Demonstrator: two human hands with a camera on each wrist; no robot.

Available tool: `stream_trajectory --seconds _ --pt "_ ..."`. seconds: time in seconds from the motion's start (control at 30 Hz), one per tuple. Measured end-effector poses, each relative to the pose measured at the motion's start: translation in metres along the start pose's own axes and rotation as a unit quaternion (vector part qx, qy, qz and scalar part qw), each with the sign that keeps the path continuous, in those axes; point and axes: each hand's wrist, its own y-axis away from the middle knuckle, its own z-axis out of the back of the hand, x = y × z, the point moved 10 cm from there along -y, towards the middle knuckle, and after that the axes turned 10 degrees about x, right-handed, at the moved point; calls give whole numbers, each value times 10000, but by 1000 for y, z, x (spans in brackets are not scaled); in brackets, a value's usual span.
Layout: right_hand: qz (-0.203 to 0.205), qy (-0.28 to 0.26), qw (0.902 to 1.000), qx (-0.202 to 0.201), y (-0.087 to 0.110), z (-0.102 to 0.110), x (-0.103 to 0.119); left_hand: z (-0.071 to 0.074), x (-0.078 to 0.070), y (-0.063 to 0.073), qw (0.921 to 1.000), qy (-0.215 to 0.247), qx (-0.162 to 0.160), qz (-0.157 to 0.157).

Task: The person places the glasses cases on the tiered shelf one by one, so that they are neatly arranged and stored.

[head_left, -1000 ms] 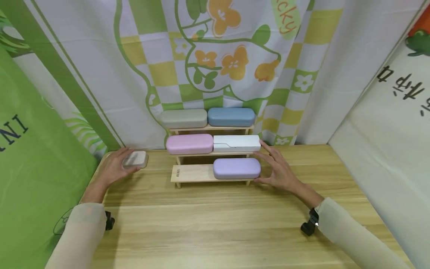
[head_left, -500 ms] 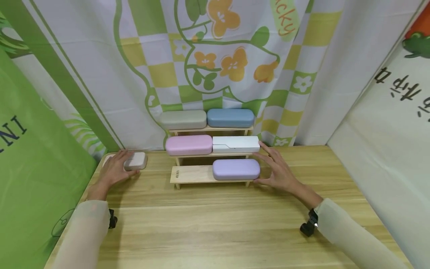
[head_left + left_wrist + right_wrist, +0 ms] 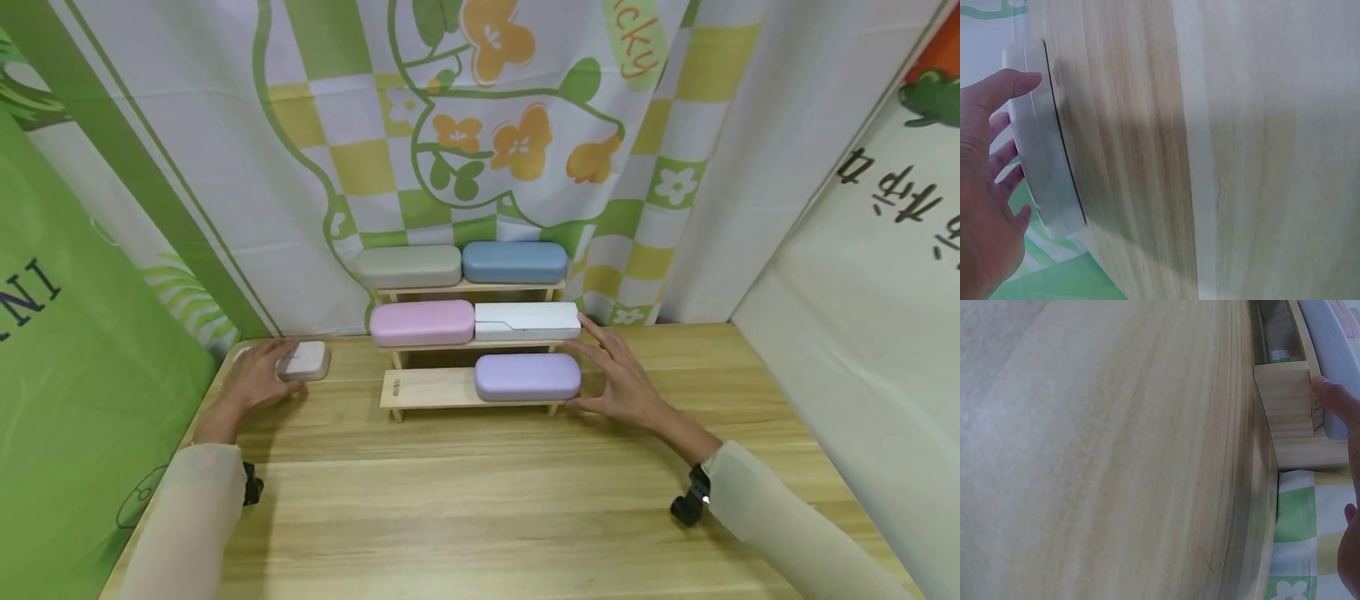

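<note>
At the table's back left corner my left hand point(image 3: 258, 377) straddles a pale grey glasses case point(image 3: 305, 360). In the left wrist view the thumb point(image 3: 1016, 84) lies across the front of this case and the other fingers reach behind it. At the right end of a three-step wooden rack point(image 3: 427, 387), my right hand point(image 3: 626, 387) has its fingers spread. Its index fingertip is at the end of a white glasses case point(image 3: 528, 317), and its thumb point(image 3: 1335, 397) touches the bottom step below a purple glasses case point(image 3: 527, 377).
A pink glasses case point(image 3: 422, 323) lies left of the white one on the middle step. The top step bears a grey-green case point(image 3: 410, 267) and a blue case point(image 3: 515, 262). A patterned curtain point(image 3: 487, 167) hangs behind the wooden table point(image 3: 450, 517).
My left hand has shifted slightly down in the view and its thumb has moved away from the fingers, showing more of the grey case's left end. The right hand has stayed put.
</note>
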Motion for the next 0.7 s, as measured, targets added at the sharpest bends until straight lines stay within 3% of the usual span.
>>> stream_trajectory --seconds 0.43,0.7 --pt "-28 24 10000 40 0 0 -1 8 -6 12 9987 -92 -88 -484" --pt "-27 39 10000 50 1 -1 0 8 -11 18 9987 8 61 -506"
